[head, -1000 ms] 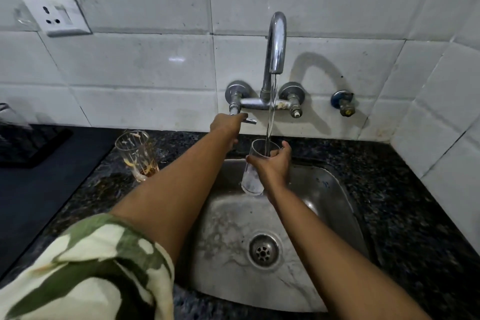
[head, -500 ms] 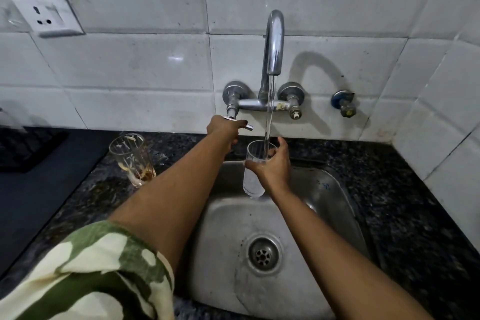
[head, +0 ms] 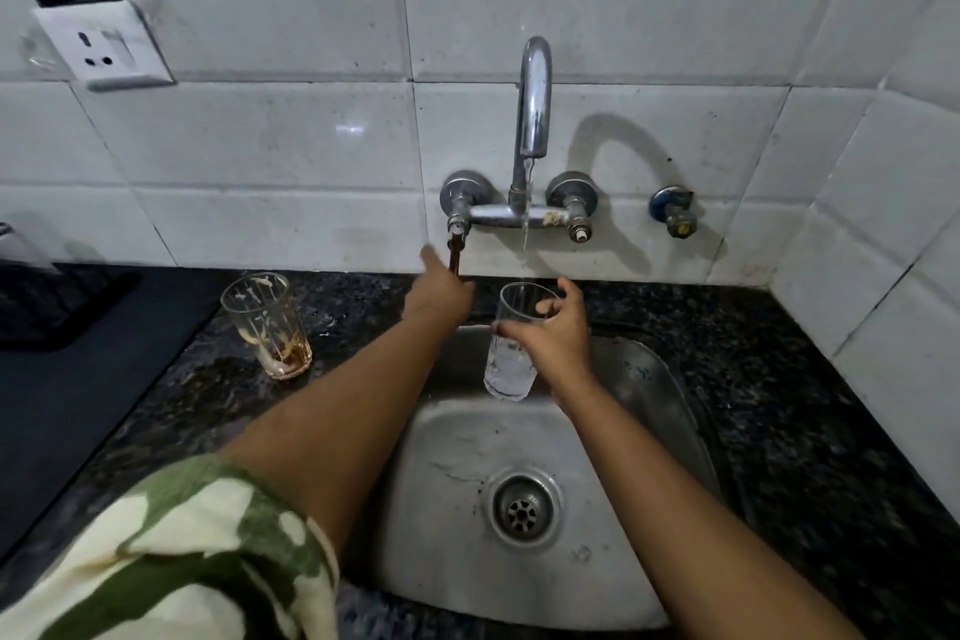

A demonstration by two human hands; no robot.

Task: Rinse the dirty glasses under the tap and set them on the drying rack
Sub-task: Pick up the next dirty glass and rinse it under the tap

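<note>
My right hand (head: 553,327) grips a clear glass (head: 511,364) upright over the steel sink (head: 452,525), holding it near the rim. A thin stream of water falls from the chrome tap (head: 535,99) into the glass, which holds water. My left hand (head: 439,288) reaches to the tap's left lever (head: 456,252), which now hangs downward, with fingers on it. A second, dirty glass (head: 267,325) with brown residue stands on the dark granite counter to the left of the sink.
A dark mat or rack (head: 47,307) lies at the far left on the counter (head: 810,431). White tiled walls enclose the back and right. A wall socket (head: 104,44) sits at upper left. A blue-capped valve (head: 675,213) is right of the tap.
The tap's left lever has swung from sideways to pointing down under my left hand. The water stream has thinned. The glass in my right hand has stayed under the spout.
</note>
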